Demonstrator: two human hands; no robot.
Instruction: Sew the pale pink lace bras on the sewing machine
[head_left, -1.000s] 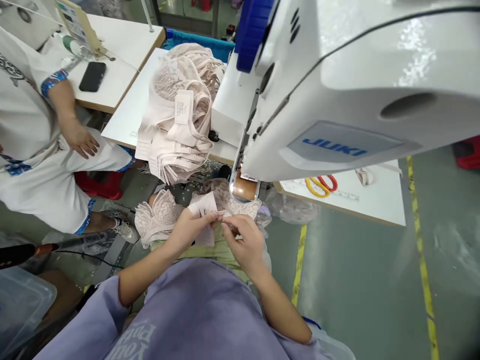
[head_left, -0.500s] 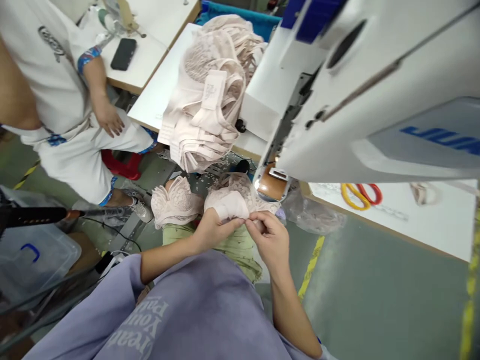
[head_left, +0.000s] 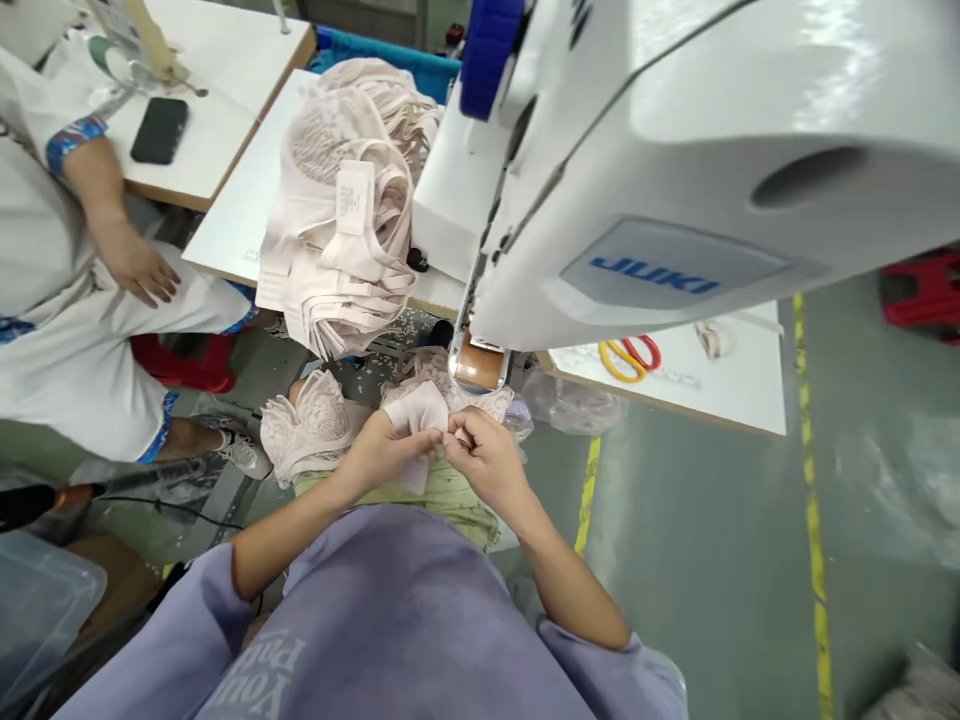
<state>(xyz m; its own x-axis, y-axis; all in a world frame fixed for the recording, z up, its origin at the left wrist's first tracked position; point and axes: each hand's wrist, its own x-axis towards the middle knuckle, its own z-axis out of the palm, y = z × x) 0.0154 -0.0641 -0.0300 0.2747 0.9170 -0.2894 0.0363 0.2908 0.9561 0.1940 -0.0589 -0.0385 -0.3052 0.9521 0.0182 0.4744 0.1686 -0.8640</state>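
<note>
Over my lap, my left hand [head_left: 390, 448] grips a pale pink lace bra [head_left: 421, 404] between thumb and fingers. My right hand [head_left: 480, 450] pinches the edge of the same bra, its fingertips close to those of my left hand. Just beyond the hands is the rounded metal and orange-brown end [head_left: 480, 366] of the white sewing machine [head_left: 637, 220]. Another lace bra [head_left: 311, 422] lies on my left thigh. A stack of pale bras [head_left: 345, 210] rests on the white table to the left of the machine.
At the left sits a person in white [head_left: 67, 330], one hand on the thigh. A phone [head_left: 160, 130] lies on the neighbouring table. Yellow-handled and red-handled scissors [head_left: 624, 360] are on the right tabletop [head_left: 742, 385]. Red stools [head_left: 187, 362] stand at both sides.
The view has swung right, so the scene sits further left. Both hands still hold the bra, and a flap of its pale fabric now hangs below my left hand.
</note>
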